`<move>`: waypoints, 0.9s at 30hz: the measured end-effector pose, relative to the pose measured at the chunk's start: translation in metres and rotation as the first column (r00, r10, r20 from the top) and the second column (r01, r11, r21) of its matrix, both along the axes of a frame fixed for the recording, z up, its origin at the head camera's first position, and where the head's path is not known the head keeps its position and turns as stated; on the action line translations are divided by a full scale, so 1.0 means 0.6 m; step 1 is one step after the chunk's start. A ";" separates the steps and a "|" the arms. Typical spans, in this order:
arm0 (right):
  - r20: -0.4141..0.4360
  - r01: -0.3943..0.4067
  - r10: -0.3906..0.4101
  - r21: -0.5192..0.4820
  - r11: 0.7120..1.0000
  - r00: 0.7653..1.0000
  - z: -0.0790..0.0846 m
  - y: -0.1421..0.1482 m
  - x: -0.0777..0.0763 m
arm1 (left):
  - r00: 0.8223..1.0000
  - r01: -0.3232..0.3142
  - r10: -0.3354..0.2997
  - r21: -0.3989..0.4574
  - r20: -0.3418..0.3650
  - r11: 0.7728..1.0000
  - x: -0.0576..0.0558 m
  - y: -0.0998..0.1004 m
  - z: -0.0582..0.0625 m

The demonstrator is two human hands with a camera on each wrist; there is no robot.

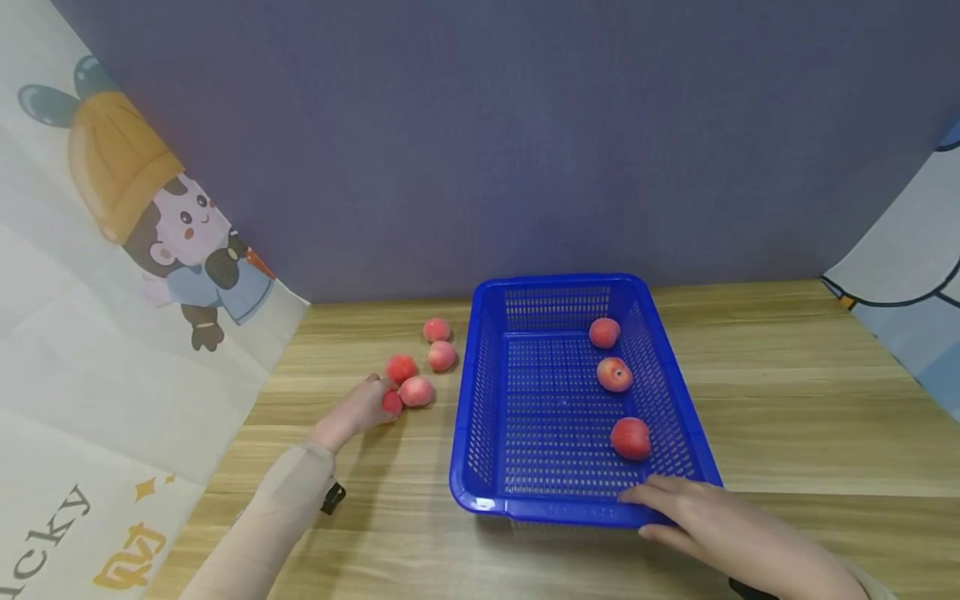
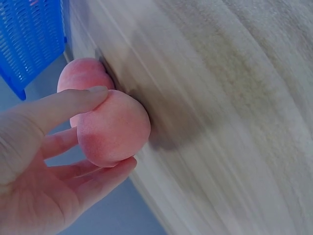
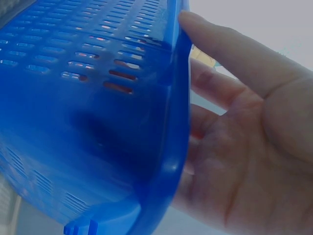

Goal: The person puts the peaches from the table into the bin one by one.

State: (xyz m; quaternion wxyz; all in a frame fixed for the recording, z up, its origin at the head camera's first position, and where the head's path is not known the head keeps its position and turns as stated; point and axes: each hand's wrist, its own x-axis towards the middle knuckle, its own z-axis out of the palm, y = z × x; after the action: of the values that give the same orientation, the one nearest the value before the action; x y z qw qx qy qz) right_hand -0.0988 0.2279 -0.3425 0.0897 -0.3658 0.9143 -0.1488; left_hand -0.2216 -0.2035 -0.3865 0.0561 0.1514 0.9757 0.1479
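My left hand (image 1: 364, 407) holds a pinkish-red peach (image 2: 116, 128) on the wooden table, thumb on one side and fingers around the other. A second peach (image 2: 84, 74) sits right behind it in the left wrist view. The peaches nearby include a pale pink one (image 1: 416, 392), a red one (image 1: 401, 368) and two farther back. My right hand (image 1: 693, 510) grips the near right rim of a blue plastic basket (image 1: 555, 508). In the right wrist view its thumb (image 3: 215, 41) lies at the rim's outer side, with the other fingers partly hidden behind the rim.
Inside the basket, three peaches line the right side: one at the back (image 1: 604, 332), one in the middle (image 1: 615, 374) and one nearer (image 1: 631, 438). A dark grey-blue panel (image 1: 570, 150) stands behind the table (image 1: 765, 375). A printed white sheet (image 1: 82, 333) covers the left side.
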 end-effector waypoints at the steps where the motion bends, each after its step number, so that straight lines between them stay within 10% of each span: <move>1: 0.002 0.001 -0.001 0.000 1.000 1.000 0.000 0.000 0.000 | 1.000 -0.003 0.003 0.006 0.002 1.000 0.000 -0.001 0.001; 27: -0.036 -0.013 0.013 0.002 1.000 0.999 0.002 0.000 0.001 | 0.991 0.050 -0.046 0.032 -0.124 0.998 0.012 0.004 0.109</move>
State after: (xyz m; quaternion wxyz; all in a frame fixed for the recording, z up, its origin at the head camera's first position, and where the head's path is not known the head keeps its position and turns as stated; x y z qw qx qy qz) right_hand -0.0981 0.2280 -0.3410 0.0746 -0.3741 0.9136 -0.1409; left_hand -0.2147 -0.2014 -0.3211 -0.0033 0.1844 0.9707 0.1538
